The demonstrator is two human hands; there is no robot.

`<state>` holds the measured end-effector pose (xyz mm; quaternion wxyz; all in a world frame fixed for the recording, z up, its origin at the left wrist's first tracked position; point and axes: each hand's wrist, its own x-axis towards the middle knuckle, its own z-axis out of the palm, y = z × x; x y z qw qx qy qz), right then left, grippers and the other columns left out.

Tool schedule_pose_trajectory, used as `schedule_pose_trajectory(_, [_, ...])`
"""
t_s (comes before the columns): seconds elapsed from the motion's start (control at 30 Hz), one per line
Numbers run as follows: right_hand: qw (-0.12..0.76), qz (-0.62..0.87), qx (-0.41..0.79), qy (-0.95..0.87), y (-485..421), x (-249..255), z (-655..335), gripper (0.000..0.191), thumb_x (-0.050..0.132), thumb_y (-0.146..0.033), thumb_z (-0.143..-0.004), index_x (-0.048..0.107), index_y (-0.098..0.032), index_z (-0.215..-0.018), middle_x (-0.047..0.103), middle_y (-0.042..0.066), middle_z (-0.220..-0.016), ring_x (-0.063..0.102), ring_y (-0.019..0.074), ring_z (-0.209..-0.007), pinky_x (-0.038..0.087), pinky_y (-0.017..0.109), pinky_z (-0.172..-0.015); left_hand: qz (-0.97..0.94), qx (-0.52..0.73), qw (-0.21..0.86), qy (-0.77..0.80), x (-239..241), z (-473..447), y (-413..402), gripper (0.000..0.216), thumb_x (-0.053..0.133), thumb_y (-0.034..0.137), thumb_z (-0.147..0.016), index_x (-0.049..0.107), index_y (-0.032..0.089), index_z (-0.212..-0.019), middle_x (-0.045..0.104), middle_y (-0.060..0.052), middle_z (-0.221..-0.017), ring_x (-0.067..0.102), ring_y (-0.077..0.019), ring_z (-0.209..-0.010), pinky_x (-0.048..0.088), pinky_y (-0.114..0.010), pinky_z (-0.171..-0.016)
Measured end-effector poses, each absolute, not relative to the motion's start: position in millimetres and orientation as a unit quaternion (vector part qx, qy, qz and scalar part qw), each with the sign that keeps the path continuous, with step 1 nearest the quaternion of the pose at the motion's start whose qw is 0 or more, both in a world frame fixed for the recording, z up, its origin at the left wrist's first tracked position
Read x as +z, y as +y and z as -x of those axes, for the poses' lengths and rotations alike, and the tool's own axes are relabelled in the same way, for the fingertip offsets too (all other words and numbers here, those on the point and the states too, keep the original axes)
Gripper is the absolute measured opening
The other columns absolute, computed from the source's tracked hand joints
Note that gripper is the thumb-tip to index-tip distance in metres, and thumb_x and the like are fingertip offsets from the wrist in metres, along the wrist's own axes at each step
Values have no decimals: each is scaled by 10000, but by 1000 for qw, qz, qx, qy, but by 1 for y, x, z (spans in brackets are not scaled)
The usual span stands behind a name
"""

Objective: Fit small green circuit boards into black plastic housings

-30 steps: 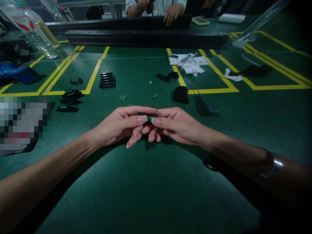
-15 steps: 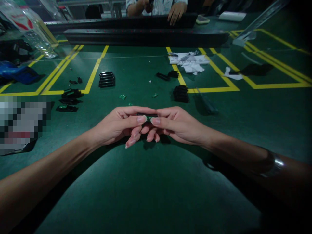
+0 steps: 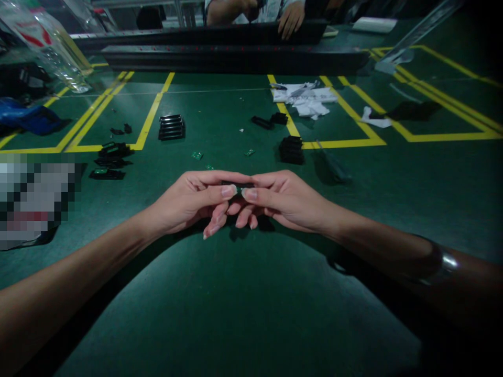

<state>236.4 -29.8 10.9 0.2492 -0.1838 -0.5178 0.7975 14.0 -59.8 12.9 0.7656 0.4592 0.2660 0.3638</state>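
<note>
Between both hands is a small black plastic housing (image 3: 238, 184) with a bit of green circuit board (image 3: 239, 191) showing at its near side. My left hand (image 3: 198, 196) pinches its left end, thumb on the near side and index finger along the far side. My right hand (image 3: 281, 198) grips the right end in the same way. The two thumb tips almost meet over the green board. Fingers cover most of the part. Beyond the hands, small green circuit boards (image 3: 197, 155) lie on the green table mat (image 3: 236, 303).
Black housings stand in a row (image 3: 172, 127) and a stack (image 3: 291, 150); more lie at left (image 3: 108, 174). A screwdriver-like tool (image 3: 333, 166) lies at right, white paper (image 3: 304, 97) behind. Long black bars (image 3: 236, 60) cross the back, where another person's hand (image 3: 291, 21) rests. Bottles (image 3: 58, 50) stand left.
My hands keep the same grip on the housing, with barely any movement. Across the table, the other person's hands have shifted slightly to the right.
</note>
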Motion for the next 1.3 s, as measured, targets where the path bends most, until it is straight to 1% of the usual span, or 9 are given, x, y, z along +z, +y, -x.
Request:
schedule_pose_trajectory(0.1, [251, 181, 799, -515, -29, 10, -236, 177, 765, -297, -964, 809, -129, -1000, 831, 96, -1015, 799, 142, -820, 600, 186, -644, -457, 365, 766, 269, 12, -14, -59, 264, 698, 244, -982, 777, 246, -1235, 683, 30, -589, 636, -92, -429, 540, -157, -412])
schedule_pose_trajectory(0.33, [248, 170, 806, -510, -29, 12, -236, 175, 752, -307, -976, 818, -147, -1003, 834, 90, -995, 796, 137, -818, 600, 184, -660, -455, 368, 764, 270, 13, -14, -59, 265, 699, 259, -981, 773, 244, -1235, 668, 29, -569, 628, -99, -422, 528, -162, -403])
schedule_pose_trajectory(0.53, [244, 168, 806, -512, -30, 14, -236, 190, 717, -297, -1005, 820, -139, -1031, 837, 81, -980, 782, 109, -789, 597, 172, -685, -466, 383, 744, 287, 15, -16, -61, 340, 743, 282, -947, 748, 190, -1274, 671, 18, -585, 627, -104, -429, 528, -169, -408])
schedule_pose_trajectory(0.63, [243, 177, 803, -515, -30, 14, -236, 209, 733, -320, -992, 818, -137, -1043, 835, 89, -984, 780, 120, -790, 590, 178, -668, -470, 378, 743, 290, 15, -16, -61, 350, 746, 270, -942, 746, 205, -1286, 664, 24, -585, 617, -99, -421, 519, -168, -403])
schedule_pose_trajectory(0.8, [238, 203, 796, -518, -30, 15, -236, 246, 757, -376, -966, 824, -144, -1010, 833, 97, -953, 781, 140, -784, 575, 192, -640, -468, 383, 744, 285, 16, -17, -62, 313, 749, 213, -930, 773, 244, -1240, 660, 34, -587, 621, -97, -428, 521, -165, -408])
schedule_pose_trajectory(0.97, [241, 193, 796, -520, -30, 15, -236, 243, 762, -377, -961, 826, -144, -991, 833, 96, -940, 778, 140, -766, 587, 207, -661, -464, 386, 744, 285, 16, -18, -62, 305, 747, 207, -929, 780, 229, -1232, 656, 29, -583, 613, -93, -418, 513, -157, -399])
schedule_pose_trajectory(1.13, [235, 202, 794, -523, -30, 16, -236, 247, 747, -370, -974, 826, -147, -1042, 832, 106, -984, 777, 135, -781, 578, 192, -636, -464, 387, 743, 287, 14, -17, -62, 306, 725, 198, -945, 776, 230, -1244, 650, 32, -573, 604, -92, -409, 512, -162, -395])
schedule_pose_trajectory(1.3, [237, 205, 794, -521, -30, 15, -236, 246, 754, -376, -966, 824, -147, -1023, 833, 104, -977, 778, 139, -773, 579, 197, -627, -463, 382, 744, 295, 14, -16, -61, 326, 731, 204, -939, 765, 207, -1263, 655, 27, -577, 611, -98, -412, 509, -163, -395])
